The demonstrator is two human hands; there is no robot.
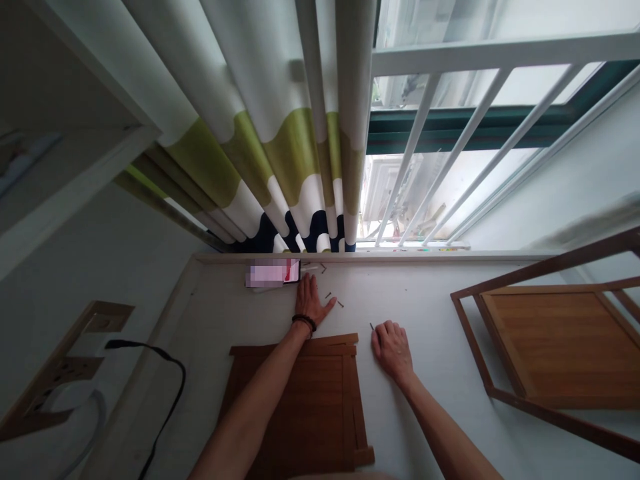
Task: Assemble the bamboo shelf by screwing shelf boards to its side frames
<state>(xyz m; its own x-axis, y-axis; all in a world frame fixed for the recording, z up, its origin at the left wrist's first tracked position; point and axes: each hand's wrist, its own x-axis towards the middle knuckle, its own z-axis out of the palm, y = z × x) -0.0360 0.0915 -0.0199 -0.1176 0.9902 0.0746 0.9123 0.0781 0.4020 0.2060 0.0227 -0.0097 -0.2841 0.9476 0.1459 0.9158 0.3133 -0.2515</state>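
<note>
My left hand (311, 305), a dark bead bracelet around its wrist, lies on the white surface (420, 287) with fingers stretched out. Its fingertips are beside a phone (291, 271) and a thin white stick-like item (309, 269). Two small screws (328, 295) lie just right of these fingers, and more small metal pieces (323, 269) lie farther back. My right hand (393, 348) is closed, resting on the surface; a thin dark screw (371, 327) pokes out by its thumb. Below my left forearm is a brown wooden panel (305, 413) with loose-looking wooden strips (333, 341) along its edges.
A brown wooden frame with a panel (575, 340) stands at the right. Wall sockets (75, 367) with a plug and a black cable (183, 380) are at the left. Behind the surface hang curtains (290, 147) beside white window bars (460, 140).
</note>
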